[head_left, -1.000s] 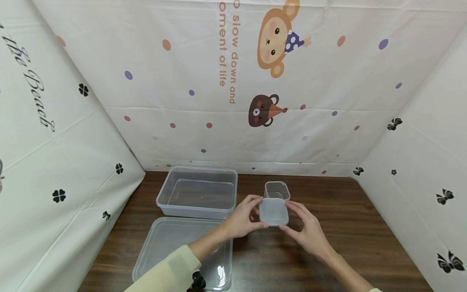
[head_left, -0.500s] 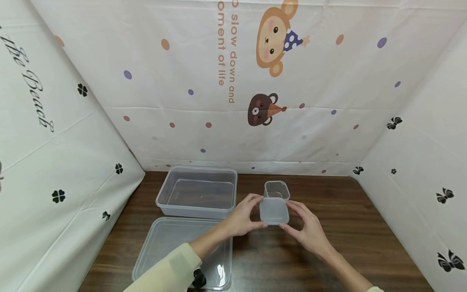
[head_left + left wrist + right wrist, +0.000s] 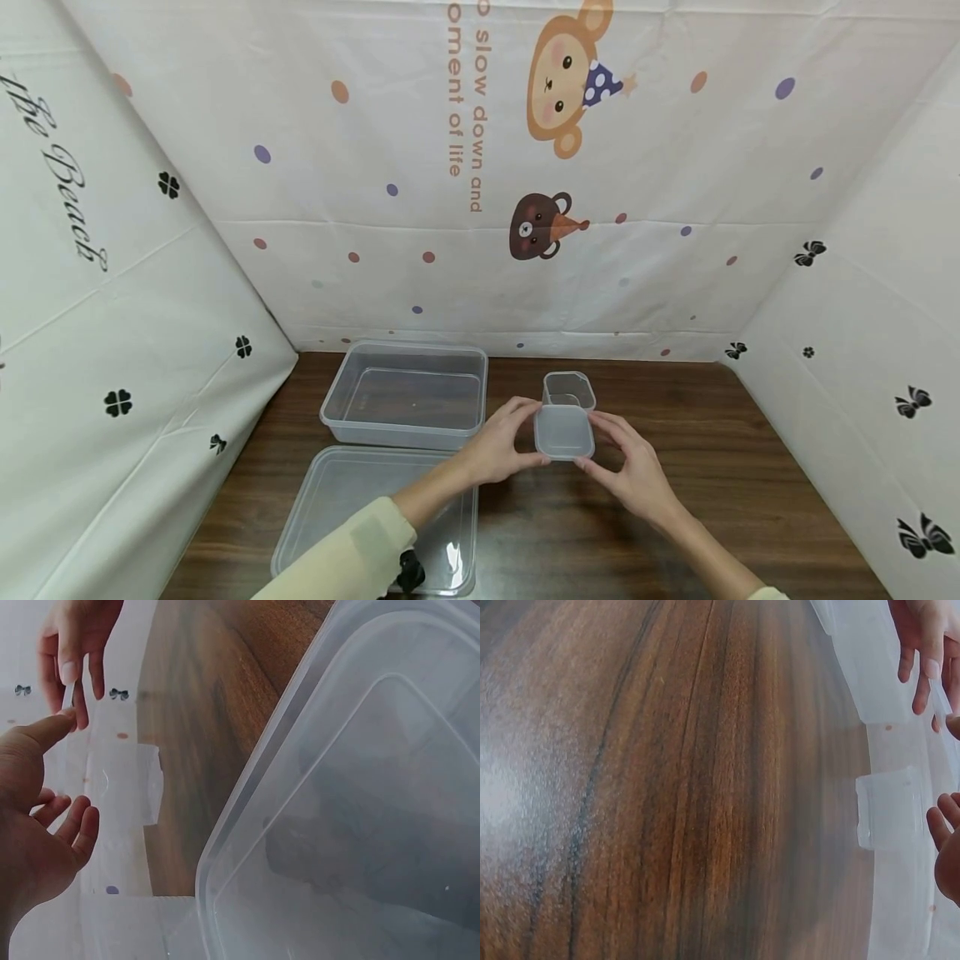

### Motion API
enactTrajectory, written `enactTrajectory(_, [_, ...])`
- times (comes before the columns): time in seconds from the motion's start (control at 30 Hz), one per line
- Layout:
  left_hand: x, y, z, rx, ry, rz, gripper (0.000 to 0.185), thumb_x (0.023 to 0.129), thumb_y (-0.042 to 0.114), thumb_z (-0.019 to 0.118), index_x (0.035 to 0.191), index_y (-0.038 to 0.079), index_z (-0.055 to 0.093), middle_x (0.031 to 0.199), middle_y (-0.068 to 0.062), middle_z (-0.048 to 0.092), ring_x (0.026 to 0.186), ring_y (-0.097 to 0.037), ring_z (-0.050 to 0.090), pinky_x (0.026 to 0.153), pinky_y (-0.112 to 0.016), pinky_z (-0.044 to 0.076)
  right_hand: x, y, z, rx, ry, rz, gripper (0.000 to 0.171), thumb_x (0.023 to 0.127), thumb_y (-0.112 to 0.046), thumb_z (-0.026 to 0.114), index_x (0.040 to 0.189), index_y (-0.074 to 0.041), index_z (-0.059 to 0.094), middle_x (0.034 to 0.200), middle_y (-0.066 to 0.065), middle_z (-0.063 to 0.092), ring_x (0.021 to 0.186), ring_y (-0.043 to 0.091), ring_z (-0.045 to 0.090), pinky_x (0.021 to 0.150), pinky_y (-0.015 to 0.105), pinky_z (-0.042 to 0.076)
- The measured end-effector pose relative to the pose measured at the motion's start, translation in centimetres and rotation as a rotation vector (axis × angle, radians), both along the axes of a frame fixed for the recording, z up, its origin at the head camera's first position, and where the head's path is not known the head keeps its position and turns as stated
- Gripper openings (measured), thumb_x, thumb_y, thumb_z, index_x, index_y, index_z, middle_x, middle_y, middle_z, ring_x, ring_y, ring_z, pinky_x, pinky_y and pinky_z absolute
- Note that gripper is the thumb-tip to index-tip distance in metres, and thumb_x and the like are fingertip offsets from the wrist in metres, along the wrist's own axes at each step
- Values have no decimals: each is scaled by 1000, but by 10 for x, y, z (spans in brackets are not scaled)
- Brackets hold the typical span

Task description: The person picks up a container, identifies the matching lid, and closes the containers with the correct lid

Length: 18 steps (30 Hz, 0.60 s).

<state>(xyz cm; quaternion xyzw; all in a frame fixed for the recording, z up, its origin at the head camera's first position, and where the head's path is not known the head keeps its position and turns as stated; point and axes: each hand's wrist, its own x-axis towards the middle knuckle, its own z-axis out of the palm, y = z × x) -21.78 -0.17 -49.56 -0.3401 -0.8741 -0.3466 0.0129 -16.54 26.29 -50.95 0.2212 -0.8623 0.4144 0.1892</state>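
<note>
In the head view, a small square translucent lid [image 3: 564,433] is held up between both hands, its flat face toward the camera. My left hand [image 3: 495,447] pinches its left side with thumb and fingers. My right hand [image 3: 636,477] pinches the right side the same way. The lid appears edge-on as a thin strip in the left wrist view, with the left hand [image 3: 41,832] below it. Just behind the lid stands a small clear square container [image 3: 568,385], open at the top, its front partly hidden by the lid.
A large clear rectangular container [image 3: 408,435] without a cover stands to the left. Its large flat lid [image 3: 367,492] lies in front of it, partly under my left forearm. The dark wooden table [image 3: 675,400] is bounded by printed white cloth walls [image 3: 660,292].
Both hands have raised the small lid very slightly in the head view. The grip stays the same, and the containers have not moved.
</note>
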Motion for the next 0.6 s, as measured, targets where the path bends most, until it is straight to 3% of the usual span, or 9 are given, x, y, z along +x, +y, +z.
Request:
enactTrajectory(0.17, [-3,1,1,-3,-11,0,84,90,40,87,156,5,49,152,-3,52,134,-20,56,112,-37,49,-2,0,0,-3,9,-13,68,85,-12,92,145,-4,62,142,10,63,121,31,67,95,31,59])
enactTrajectory(0.47, [-6,4,5,-23,-5,23,83,91,43,85,156,6,50,151,-3,53,139,-22,52,113,-40,48,-8,3,0,-7,29,-6,69,83,-9,92,145,-3,62,144,12,62,118,33,68,98,11,49])
enactTrajectory(0.6, [-8,5,6,-39,-5,22,83,92,44,84,157,6,49,152,-3,52,139,-23,52,113,-41,48,-10,4,1,-2,33,-7,68,83,-9,92,143,-2,63,143,13,63,119,33,67,98,10,49])
